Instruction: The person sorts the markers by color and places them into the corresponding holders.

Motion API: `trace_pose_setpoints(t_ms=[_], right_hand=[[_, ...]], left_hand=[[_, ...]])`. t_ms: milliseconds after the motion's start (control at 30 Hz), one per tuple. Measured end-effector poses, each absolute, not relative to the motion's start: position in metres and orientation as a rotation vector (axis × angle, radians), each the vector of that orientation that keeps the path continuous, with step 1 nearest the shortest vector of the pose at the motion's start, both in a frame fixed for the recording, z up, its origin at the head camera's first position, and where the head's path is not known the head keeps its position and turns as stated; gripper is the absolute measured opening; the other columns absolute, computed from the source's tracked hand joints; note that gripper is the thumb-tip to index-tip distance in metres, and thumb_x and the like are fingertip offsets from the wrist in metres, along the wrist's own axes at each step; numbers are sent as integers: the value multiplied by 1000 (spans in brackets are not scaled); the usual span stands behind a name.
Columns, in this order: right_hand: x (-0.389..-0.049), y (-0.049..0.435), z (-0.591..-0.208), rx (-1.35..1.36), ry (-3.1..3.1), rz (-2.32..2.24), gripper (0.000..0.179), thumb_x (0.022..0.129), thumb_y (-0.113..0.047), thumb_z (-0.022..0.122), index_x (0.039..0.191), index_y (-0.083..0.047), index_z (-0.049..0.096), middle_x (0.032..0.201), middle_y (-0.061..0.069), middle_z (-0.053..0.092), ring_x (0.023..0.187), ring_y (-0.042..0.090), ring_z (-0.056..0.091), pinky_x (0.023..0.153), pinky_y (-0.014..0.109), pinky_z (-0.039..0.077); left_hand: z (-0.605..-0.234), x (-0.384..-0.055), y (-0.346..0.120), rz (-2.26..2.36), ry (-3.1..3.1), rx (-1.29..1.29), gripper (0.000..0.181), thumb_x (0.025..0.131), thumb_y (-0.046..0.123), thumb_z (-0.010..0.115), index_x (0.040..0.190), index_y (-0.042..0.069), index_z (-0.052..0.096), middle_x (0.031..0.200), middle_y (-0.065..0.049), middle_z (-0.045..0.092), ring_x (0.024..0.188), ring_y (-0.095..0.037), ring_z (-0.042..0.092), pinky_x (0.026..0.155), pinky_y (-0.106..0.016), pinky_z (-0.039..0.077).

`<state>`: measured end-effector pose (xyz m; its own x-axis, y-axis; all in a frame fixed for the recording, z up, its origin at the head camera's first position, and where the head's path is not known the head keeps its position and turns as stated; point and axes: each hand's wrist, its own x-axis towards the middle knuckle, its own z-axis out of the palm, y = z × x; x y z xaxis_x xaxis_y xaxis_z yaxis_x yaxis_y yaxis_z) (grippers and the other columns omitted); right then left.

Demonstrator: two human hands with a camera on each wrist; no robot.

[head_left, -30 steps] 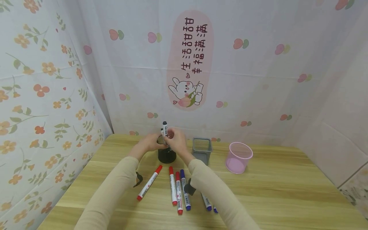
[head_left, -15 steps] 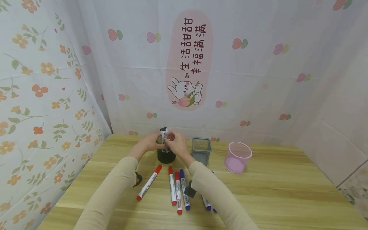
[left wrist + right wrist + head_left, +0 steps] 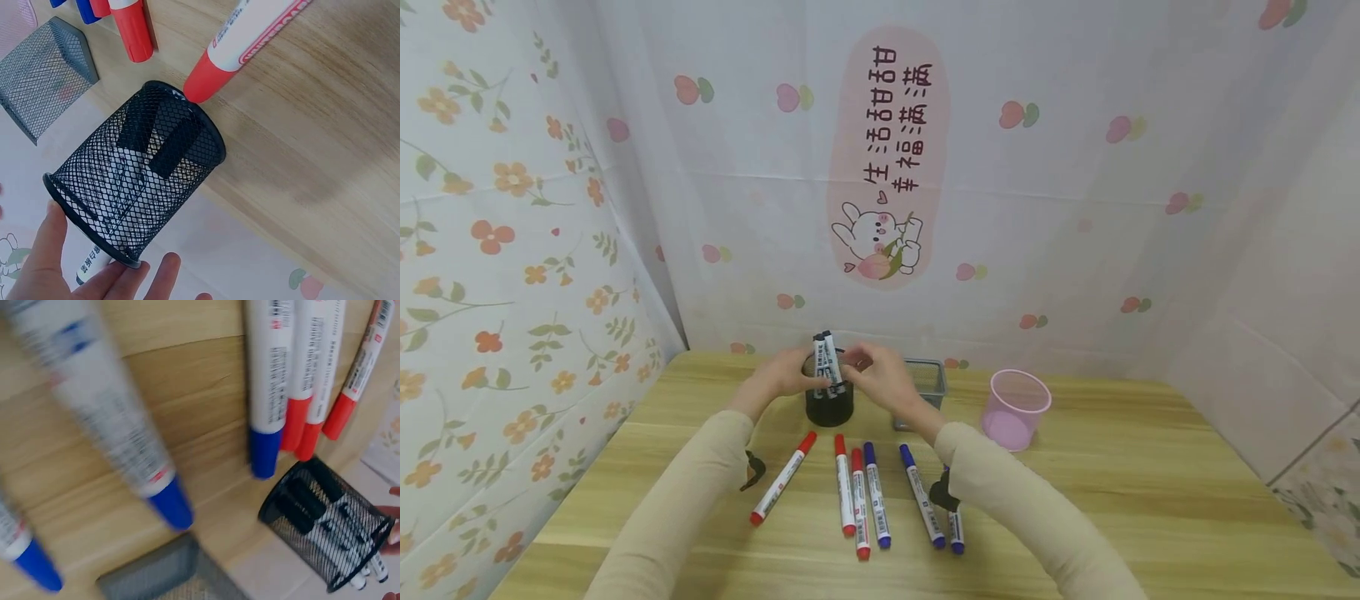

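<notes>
In the head view a black mesh pen holder (image 3: 829, 408) stands at the back of the table. Several white whiteboard markers (image 3: 824, 360) lean inside it, and through the mesh their long black caps (image 3: 172, 147) show near the base. My left hand (image 3: 781, 373) grips the holder's rim, thumb on one side and fingers on the other in the left wrist view. Just right of the rim is my right hand (image 3: 880, 377), its fingers loosely bent and off the markers, partly in front of a grey mesh holder (image 3: 928, 379).
A pink mesh cup (image 3: 1017, 410) stands to the right. In front of the holders lie several red markers (image 3: 844, 487) and blue markers (image 3: 921, 493), one blue one partly under my right wrist strap (image 3: 943, 492). A patterned curtain (image 3: 1060, 208) closes off the back.
The right hand lowered a black-capped marker into the black holder, let go, and drew away to the right. The left hand stayed at the rim. The head view shifted slightly.
</notes>
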<state>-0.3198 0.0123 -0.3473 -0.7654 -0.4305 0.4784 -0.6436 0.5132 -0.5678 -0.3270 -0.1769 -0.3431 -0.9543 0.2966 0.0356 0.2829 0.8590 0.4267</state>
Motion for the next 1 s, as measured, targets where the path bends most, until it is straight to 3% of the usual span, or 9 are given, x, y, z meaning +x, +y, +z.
trace_pose_setpoints(t_ms=[233, 500, 733, 867, 1000], right_hand=[[-308, 42, -341, 967, -2506, 954, 18, 82, -18, 62, 98, -9, 63, 88, -4, 63, 75, 7, 56, 66, 25, 45], [-293, 75, -344, 1073, -2464, 898, 12, 80, -13, 64, 91, -8, 63, 82, -2, 62, 72, 8, 57, 66, 28, 48], [-282, 99, -347, 1089, -2504, 888, 16, 80, -11, 65, 94, -4, 62, 84, -1, 62, 75, 10, 57, 68, 32, 48], [-281, 108, -345, 1060, -2524, 892, 17, 80, -11, 65, 95, -4, 63, 82, -3, 61, 73, 9, 56, 66, 32, 48], [-281, 115, -339, 1040, -2504, 904, 16, 80, -10, 65, 94, -4, 63, 81, -4, 61, 73, 8, 56, 65, 29, 47]], left_hand=[[-346, -325, -178, 708, 3028, 494, 59, 80, 35, 63, 125, 2, 42, 101, -15, 56, 95, -32, 52, 79, -45, 41], [-349, -323, -177, 781, 3031, 533, 54, 80, 31, 64, 121, 2, 44, 97, -13, 57, 89, -29, 53, 78, -44, 41], [-357, -323, -179, 853, 3037, 568, 59, 82, 29, 63, 126, -1, 39, 100, -15, 56, 93, -30, 52, 81, -44, 40], [-362, -324, -179, 931, 3054, 625, 59, 82, 25, 63, 125, -4, 36, 104, -18, 51, 95, -30, 49, 84, -44, 38], [-363, -322, -179, 1000, 3056, 636, 73, 82, 23, 63, 132, -9, 21, 120, -26, 39, 107, -35, 42, 91, -47, 33]])
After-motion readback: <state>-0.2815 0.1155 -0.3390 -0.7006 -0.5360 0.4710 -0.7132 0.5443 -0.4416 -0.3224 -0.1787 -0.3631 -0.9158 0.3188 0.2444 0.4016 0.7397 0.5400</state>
